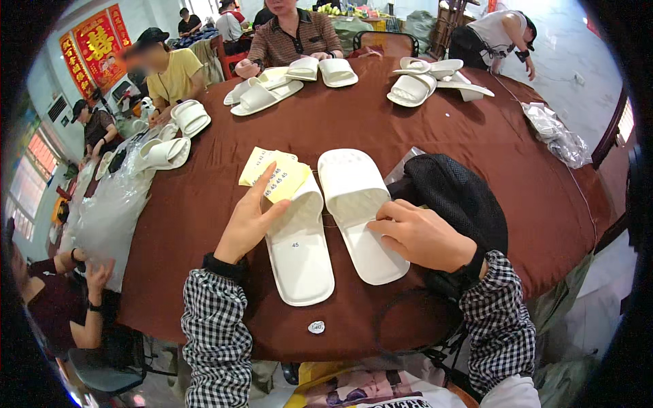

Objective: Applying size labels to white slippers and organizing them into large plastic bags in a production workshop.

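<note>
Find the left slipper [306, 275] and right slipper [382, 264], both white, lying soles down on the cloth-covered worktop [187, 245], side by side near the close edge, toes pointing away. Note the left grip [249, 221] closed on yellow label sheets [288, 181] above the left strap [307, 212], forefinger stretched across the top, thumb spread off to one side. Note the right grip [430, 233] partly curled, fingertips at the insole of the right slipper; cannot tell whether touching, or pinching anything small. Judge each slipper light, probably of foam or soft rubber: likely springy under a press, hard to break, yet easily pushed askew on smooth cloth. Take hold best at the sole's side edge near the heel, or across the strap without squashing its arch. Expect thin, floppy, easily creased sheets; pinch near a margin, clear of the labels. Leave the small printed label [295, 245] on the left insole unrubbed.
</note>
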`<state>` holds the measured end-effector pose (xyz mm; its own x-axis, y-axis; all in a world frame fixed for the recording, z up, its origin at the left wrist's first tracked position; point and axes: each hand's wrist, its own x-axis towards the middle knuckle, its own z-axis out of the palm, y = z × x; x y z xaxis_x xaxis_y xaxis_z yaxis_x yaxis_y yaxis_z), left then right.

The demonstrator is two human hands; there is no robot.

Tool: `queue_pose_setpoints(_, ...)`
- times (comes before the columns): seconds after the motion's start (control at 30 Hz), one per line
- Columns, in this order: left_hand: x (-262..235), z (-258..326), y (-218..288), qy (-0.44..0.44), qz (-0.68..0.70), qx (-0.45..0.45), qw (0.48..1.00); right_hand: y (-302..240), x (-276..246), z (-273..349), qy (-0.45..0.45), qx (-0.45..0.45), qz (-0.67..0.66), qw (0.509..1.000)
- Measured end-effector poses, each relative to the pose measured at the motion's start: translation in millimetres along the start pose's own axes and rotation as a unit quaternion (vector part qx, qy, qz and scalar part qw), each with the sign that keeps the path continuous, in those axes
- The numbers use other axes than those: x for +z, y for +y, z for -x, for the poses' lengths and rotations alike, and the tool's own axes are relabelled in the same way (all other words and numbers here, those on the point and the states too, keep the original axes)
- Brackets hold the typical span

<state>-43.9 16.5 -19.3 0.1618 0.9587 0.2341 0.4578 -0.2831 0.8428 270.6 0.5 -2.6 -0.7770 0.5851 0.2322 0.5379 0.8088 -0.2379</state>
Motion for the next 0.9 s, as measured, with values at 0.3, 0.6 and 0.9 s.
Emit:
queue_pose_setpoints(0.3,0,1,-3,-0.004,-0.058,0.031,0.998,-41,30,-50,-0.034,-0.125,0.071,0.989)
queue_pose_setpoints(0.6,0,2,-5,0.004,-0.063,0.064,0.996,-39,43,-52,-0.02,-0.133,0.068,0.989)
queue_pose_setpoints(0.9,1,4,-2,0.007,-0.079,0.064,0.995,-31,34,-52,-0.069,-0.108,-0.032,0.991)
